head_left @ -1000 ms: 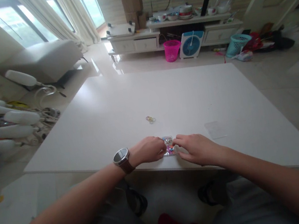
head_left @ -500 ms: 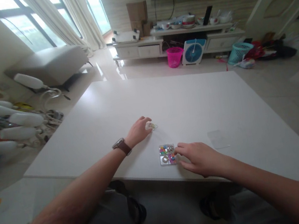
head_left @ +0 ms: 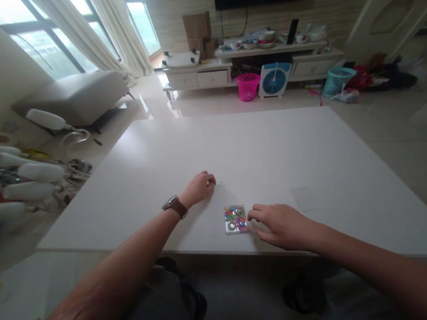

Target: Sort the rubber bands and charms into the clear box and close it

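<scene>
My left hand [head_left: 200, 186], a watch on its wrist, rests on the white table [head_left: 247, 144] with its fingers curled closed. A pale bit shows at its fingertips; the thin rings gathered there are mostly hidden. One small thin ring [head_left: 221, 183] lies on the table just right of those fingers. Nearer to me sits a clear four-compartment box [head_left: 235, 219] with colourful small pieces in two compartments and metal-looking rings in the other two. Just right of the box is my right hand [head_left: 274, 223], thumb and fingers apart, holding nothing.
A clear flat lid [head_left: 306, 198] lies on the table to the right of my right hand. Beyond the table are a pink basket [head_left: 248, 87], a blue-and-white fan [head_left: 274, 80] and a low cabinet [head_left: 184, 79]. White lamp shades [head_left: 41, 171] crowd the left side.
My left hand's fingers have closed over the small pile of thin rings, leaving one ring beside them. The right hand stays open beside the box. The view has shifted slightly.
</scene>
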The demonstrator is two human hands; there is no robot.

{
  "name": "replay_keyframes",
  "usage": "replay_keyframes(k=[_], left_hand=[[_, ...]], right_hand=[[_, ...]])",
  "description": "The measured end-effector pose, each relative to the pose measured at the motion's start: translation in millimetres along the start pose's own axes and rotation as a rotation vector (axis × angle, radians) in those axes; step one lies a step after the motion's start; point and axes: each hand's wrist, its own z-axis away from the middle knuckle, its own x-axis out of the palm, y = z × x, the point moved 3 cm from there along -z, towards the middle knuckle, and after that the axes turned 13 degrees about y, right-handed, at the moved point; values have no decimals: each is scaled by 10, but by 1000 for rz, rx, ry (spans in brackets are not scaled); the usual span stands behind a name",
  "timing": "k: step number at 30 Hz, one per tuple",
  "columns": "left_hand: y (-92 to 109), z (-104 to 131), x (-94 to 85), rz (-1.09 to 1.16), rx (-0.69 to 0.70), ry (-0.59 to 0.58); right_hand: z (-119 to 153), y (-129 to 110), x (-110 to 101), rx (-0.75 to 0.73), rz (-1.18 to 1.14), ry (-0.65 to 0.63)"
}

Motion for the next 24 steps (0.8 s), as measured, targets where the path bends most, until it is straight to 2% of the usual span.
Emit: replay_keyframes(k=[11, 18, 24], left_hand=[[-91, 20, -267, 29, -52, -50], [-62, 55, -290, 11, -72, -164], [-87, 58, -286, 22, -60, -165]], right_hand=[[12, -28, -34, -10, -39, -38], [-51, -28, -2, -30, -59, -54], [-94, -28, 32, -41, -49, -55]])
